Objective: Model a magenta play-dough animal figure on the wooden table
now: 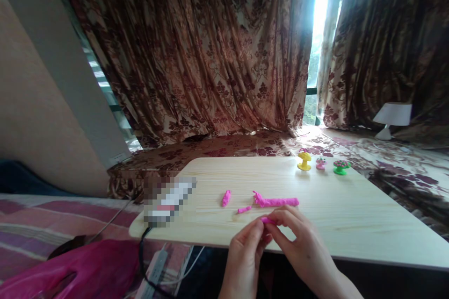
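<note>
Between the fingertips of my left hand and my right hand is a small piece of pink modelling clay. Both hands pinch it at the near edge of the table. Just beyond them lies a long pink clay roll with a ragged, branching left end. A short thin clay stick rests to its left. Farther left is a stubby pink clay lump. My fingers partly cover the held piece, so its full shape is hidden.
At the table's far right stand a yellow clay figure, a small pink one and a green one. A blurred-out object with a black cable lies at the left. A white lamp stands beyond, right.
</note>
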`<control>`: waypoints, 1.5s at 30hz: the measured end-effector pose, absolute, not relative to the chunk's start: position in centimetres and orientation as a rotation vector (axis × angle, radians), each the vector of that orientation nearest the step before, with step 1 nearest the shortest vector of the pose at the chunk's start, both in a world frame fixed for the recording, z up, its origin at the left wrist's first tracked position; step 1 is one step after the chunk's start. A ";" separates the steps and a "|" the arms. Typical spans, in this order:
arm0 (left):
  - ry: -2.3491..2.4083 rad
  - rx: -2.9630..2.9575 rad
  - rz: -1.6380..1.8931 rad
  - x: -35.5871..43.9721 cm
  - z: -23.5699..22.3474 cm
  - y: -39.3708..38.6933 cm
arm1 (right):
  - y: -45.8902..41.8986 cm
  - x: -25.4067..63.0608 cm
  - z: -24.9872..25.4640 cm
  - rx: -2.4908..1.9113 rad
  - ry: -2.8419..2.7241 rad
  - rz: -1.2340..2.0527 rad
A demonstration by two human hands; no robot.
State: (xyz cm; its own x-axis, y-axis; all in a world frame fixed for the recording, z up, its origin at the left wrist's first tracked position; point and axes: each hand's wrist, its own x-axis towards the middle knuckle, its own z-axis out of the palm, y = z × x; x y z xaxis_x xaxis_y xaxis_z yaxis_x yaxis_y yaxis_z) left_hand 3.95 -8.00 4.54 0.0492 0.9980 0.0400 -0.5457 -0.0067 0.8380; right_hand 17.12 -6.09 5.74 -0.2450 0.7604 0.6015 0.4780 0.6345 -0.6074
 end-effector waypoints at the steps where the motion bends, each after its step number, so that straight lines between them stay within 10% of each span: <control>1: 0.662 0.742 1.404 4.5 4.4 -8.1 | -6.3 17.1 5.9 -0.971 -1.910 0.344; 45: 0.185 0.342 1.079 4.4 7.0 -9.3 | -6.8 17.8 6.4 -0.897 -2.466 -0.087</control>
State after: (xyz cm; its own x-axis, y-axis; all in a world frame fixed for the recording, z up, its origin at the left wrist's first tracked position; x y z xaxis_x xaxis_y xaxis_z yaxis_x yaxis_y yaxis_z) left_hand 4.42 -9.31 6.99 0.4635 0.8859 0.0183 -0.8294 0.4264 0.3610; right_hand 17.80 -6.85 6.38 -0.6515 0.5837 0.4846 0.6163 0.7797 -0.1106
